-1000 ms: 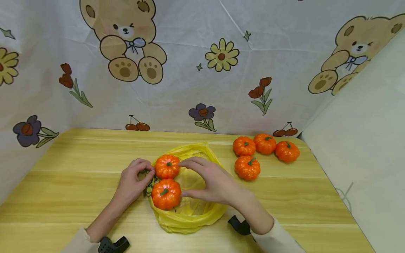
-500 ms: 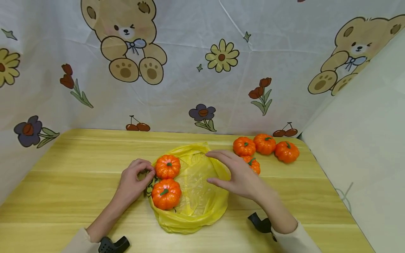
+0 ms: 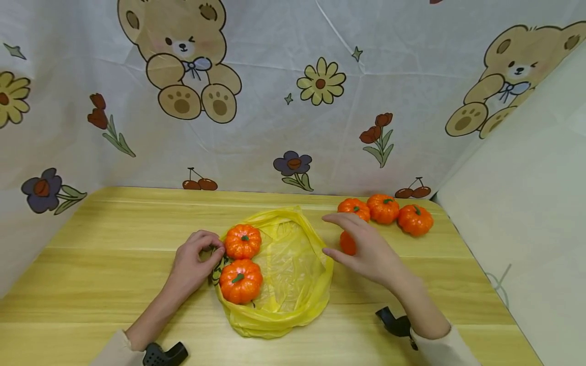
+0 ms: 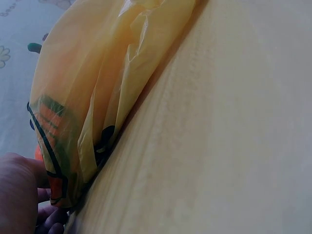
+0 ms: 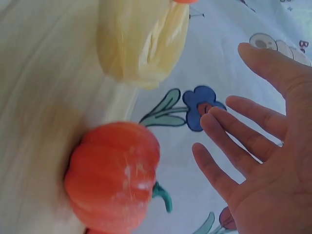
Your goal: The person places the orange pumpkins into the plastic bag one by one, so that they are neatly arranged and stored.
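Observation:
A yellow plastic bag [image 3: 293, 264] lies with its mouth spread on the table. Two small orange pumpkins [image 3: 240, 282] with green stems sit inside along its left side. My left hand [image 3: 197, 256] pinches the bag's printed left rim; in the left wrist view its fingers [image 4: 43, 168] are at the bag's lower corner. My right hand [image 3: 366, 251] hovers right of the bag, fingers spread and holding nothing. It partly hides an orange pumpkin [image 3: 347, 244] on the table. In the right wrist view, a pumpkin [image 5: 114, 175] lies beside the spread fingers, apart from them.
Behind my right hand, more pumpkins [image 3: 383, 208] form a loose group at the table's back right. A patterned cloth [image 3: 256, 137] hangs along the back edge of the wooden table [image 3: 114, 239]. A pale wall [image 3: 526, 193] stands to the right.
My right hand has moved right, away from the pumpkins in the bag, to the loose pumpkins, with its fingers spread throughout. My left hand stays on the bag's rim.

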Demonstrator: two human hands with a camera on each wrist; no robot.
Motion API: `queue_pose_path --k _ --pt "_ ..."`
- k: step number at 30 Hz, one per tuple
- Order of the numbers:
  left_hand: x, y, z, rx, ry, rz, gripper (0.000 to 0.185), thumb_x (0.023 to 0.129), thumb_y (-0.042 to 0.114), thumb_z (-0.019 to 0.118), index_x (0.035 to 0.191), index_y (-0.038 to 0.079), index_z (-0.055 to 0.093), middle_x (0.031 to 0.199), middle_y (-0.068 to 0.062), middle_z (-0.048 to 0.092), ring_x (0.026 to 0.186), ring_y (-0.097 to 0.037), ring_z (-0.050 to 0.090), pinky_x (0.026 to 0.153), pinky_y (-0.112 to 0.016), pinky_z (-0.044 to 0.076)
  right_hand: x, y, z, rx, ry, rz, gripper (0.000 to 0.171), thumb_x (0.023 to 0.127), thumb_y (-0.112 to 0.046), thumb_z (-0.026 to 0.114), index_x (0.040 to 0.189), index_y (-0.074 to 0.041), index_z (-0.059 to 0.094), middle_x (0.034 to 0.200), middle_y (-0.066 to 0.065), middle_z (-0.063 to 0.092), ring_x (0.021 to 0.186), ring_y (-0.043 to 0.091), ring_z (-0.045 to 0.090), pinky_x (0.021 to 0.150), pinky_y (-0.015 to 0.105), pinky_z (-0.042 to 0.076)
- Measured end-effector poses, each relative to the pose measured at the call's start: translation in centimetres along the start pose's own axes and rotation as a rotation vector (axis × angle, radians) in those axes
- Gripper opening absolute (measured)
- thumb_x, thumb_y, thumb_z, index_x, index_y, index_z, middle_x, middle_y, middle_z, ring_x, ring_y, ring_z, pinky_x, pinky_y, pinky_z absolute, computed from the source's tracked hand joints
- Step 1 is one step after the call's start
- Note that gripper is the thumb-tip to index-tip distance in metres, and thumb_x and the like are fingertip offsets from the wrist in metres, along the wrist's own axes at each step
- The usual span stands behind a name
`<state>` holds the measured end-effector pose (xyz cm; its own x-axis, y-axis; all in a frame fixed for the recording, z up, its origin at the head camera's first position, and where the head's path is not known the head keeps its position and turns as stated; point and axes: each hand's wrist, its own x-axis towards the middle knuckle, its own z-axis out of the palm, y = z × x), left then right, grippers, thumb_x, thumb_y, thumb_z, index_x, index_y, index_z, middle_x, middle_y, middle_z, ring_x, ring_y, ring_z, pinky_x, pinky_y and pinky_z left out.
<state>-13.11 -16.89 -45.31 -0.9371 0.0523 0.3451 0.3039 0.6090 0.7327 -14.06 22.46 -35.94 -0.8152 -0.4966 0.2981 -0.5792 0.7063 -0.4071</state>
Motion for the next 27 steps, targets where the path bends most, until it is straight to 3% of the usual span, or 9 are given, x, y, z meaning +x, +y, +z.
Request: queue_pose_path --k 7,27 --pt "0.0 0.0 0.0 -0.012 -0.007 0.0 0.006 0.095 0.008 0.077 0.09 0.012 0.077 0.107 -0.002 0.069 0.103 -0.018 0.061 0.085 -0.021 0.047 -0.5 1.4 -1.0 -0.02 0.049 0.011 0.062 0.092 -0.031 0.084 0.147 -0.017 0.059 0.146 0.0 0.062 0.138 0.023 0.055 0.112 0.05 0.048" --pt "0.0 -0.1 -0.1 -0.006 0.0 -0.012 0.009 0.095 0.007 0.077 0.091 0.015 0.076 0.108 0.0 0.069 0.104 -0.017 0.061 0.086 -0.02 0.046 -3.1 5.4 -2.1 -0.062 0.066 0.068 0.059 0.09 -0.03 0.087 0.141 -0.012 0.063 0.141 0.005 0.066 0.134 0.031 0.059 0.107 0.057 0.049"
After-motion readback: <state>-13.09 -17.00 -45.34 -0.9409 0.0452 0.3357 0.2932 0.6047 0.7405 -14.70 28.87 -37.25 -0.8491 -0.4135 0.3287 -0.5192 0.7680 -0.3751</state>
